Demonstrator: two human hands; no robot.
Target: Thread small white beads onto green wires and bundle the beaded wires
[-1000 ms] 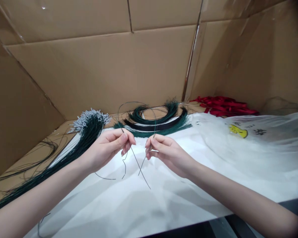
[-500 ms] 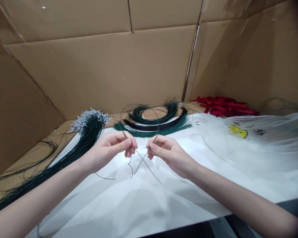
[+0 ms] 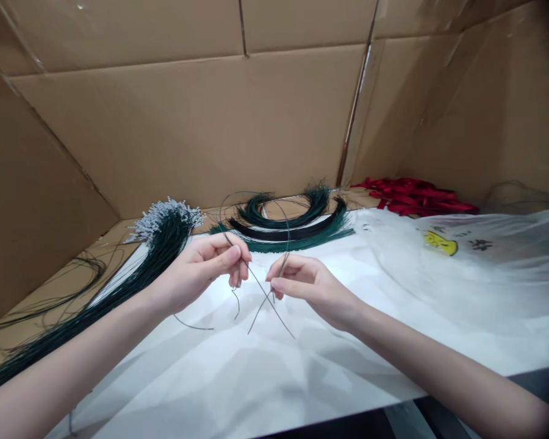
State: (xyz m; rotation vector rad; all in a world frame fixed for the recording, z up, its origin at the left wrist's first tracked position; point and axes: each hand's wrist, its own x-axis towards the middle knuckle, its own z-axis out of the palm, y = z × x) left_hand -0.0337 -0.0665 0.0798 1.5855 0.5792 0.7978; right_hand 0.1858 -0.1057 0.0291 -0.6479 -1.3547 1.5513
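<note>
My left hand [image 3: 215, 262] and my right hand [image 3: 306, 283] are raised over a white sheet [image 3: 201, 378], each in a pinch. Both grip a thin dark wire [image 3: 281, 319] bent into a round loop that arches up behind the fingers. Its two ends cross in an X just below and between the hands. A short kinked end hangs under my left fingers; whether it belongs to the same wire I cannot tell. Close behind the hands lie curved bundles of dark green and black wire [image 3: 293, 235].
At left lies a long bundle of dark green strands [image 3: 132, 280] with pale tips, beside loose dark strands [image 3: 91, 268]. Red ribbons [image 3: 421, 195] are heaped at back right, near a clear plastic bag [image 3: 476, 286] with a yellow print. Cardboard walls [image 3: 187, 134] enclose the back and sides.
My left hand has risen slightly, and my right hand has shifted a little to the left and down. The wire's crossing point now sits closer to my right fingertips.
</note>
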